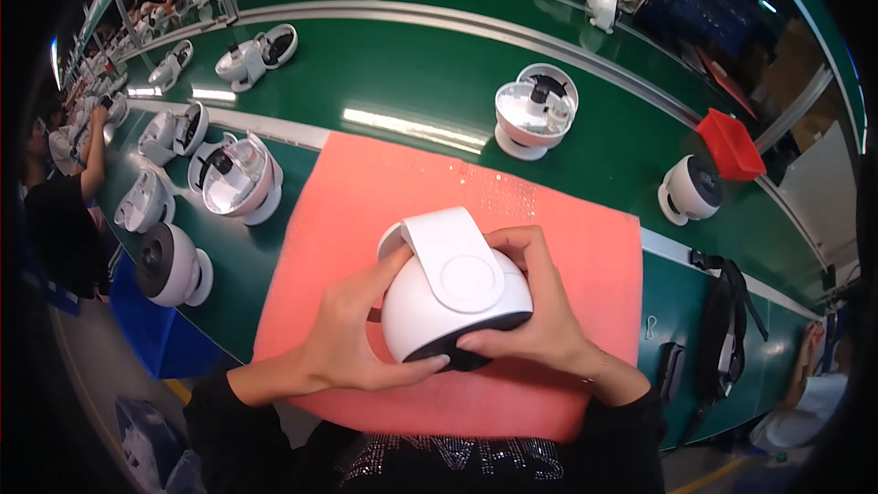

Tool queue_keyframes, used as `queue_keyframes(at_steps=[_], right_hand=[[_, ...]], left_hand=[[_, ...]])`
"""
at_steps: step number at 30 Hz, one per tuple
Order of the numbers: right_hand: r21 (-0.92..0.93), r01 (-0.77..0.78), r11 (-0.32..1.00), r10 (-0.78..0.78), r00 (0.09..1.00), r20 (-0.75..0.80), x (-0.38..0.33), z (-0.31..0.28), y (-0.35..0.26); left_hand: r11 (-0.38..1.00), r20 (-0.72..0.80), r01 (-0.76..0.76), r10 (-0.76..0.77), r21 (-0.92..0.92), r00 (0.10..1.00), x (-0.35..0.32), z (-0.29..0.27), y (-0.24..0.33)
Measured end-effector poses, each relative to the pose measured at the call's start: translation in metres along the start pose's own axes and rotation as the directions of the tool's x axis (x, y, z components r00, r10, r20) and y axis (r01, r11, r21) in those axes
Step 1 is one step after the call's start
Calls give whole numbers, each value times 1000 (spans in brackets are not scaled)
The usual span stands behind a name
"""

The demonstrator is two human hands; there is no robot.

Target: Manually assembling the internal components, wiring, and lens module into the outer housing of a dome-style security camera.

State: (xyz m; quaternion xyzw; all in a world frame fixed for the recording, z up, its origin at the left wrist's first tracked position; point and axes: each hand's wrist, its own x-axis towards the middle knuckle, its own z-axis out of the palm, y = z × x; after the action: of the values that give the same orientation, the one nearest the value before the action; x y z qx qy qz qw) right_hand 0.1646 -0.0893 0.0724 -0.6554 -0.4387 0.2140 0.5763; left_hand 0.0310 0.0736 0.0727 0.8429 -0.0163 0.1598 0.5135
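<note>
Both my hands hold a white ball-shaped camera (pixel 457 279) with a black front face turned down toward me and a curved white bracket arched over its top. My left hand (pixel 352 329) grips its left side, thumb along the lower black edge. On the other side, my right hand (pixel 540 311) wraps round the shell, its thumb pressed on the black face. Beneath the camera lies a pink foam mat (pixel 320 238). The camera appears raised off the mat, and its underside is hidden.
Opened white camera housings (pixel 242 183) and a closed camera (pixel 174 265) stand at left. On the green conveyor (pixel 393 82) sit an opened unit (pixel 535 114) and a closed one (pixel 690 190). A red bin (pixel 732 144) and black strap (pixel 727 338) are at right; people work nearby.
</note>
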Motion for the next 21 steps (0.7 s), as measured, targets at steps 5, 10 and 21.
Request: queue_keyframes(at_steps=[5, 10, 21], right_hand=[[-119, 210, 970, -216, 975, -42, 36, -3, 15], [263, 166, 950, -141, 984, -109, 74, -15, 5], [503, 251, 827, -208, 968, -141, 93, -23, 22]], left_hand=[[997, -30, 68, -67, 34, 997, 18, -13, 0], [961, -143, -9, -32, -278, 989, 60, -26, -15], [640, -414, -320, 3, -699, 910, 138, 7, -74]])
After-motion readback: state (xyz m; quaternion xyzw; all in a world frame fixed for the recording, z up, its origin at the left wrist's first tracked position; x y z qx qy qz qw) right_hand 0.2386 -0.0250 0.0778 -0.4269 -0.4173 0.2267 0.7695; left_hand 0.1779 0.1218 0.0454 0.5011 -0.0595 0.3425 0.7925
